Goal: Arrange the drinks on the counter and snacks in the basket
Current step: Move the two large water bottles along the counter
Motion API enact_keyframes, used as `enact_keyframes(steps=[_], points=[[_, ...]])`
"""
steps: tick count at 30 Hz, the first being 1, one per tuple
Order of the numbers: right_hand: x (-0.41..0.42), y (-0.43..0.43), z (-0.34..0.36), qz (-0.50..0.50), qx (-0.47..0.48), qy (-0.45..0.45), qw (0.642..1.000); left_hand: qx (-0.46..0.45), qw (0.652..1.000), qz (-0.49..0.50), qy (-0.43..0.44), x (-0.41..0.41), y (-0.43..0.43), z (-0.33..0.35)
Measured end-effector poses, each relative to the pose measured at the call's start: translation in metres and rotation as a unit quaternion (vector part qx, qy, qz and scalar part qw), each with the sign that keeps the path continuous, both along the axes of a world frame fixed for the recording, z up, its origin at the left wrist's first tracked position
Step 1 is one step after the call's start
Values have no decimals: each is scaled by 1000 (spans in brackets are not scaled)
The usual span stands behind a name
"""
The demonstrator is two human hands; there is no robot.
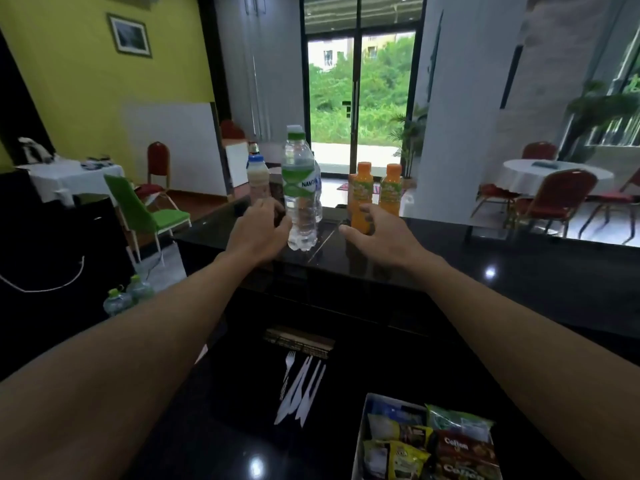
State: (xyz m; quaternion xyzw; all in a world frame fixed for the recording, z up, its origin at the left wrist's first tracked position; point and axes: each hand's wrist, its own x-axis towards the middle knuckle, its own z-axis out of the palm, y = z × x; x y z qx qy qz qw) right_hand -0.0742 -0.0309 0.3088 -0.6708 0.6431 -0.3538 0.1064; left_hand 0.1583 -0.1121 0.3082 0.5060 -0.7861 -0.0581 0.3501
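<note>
On the raised black counter [485, 258] stand a clear water bottle [299, 188] with a green label, a second water bottle [318, 192] right behind it, a beige milk drink [258, 180] and two orange juice bottles [360, 188] [390, 188]. My left hand [259, 233] sits just left of the front water bottle, its fingers loosely curled and its thumb at the bottle's side. My right hand [377, 233] arches in front of the nearer juice bottle with its thumb spread wide. A basket [360, 445] full of snack packets [460, 448] sits at the bottom right.
White plastic cutlery [301, 389] lies on the lower black worktop beside a bundle of sticks [298, 341]. Two more water bottles [128, 296] stand low at the left. Chairs and cloth-covered tables fill the room beyond the counter.
</note>
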Motion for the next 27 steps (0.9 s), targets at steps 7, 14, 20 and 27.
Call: enact_keyframes(steps=[7, 14, 20, 27], points=[[43, -52, 1, -15, -6, -71, 997, 41, 995, -53, 79, 22, -68, 24], [73, -99, -11, -14, -28, -159, 987, 122, 965, -208, 103, 14, -123, 27], [79, -122, -20, -18, -36, -191, 981, 185, 939, -257, 136, 6, -147, 6], [74, -118, -21, -16, -59, -186, 981, 198, 928, -275, 155, 0, -156, -5]])
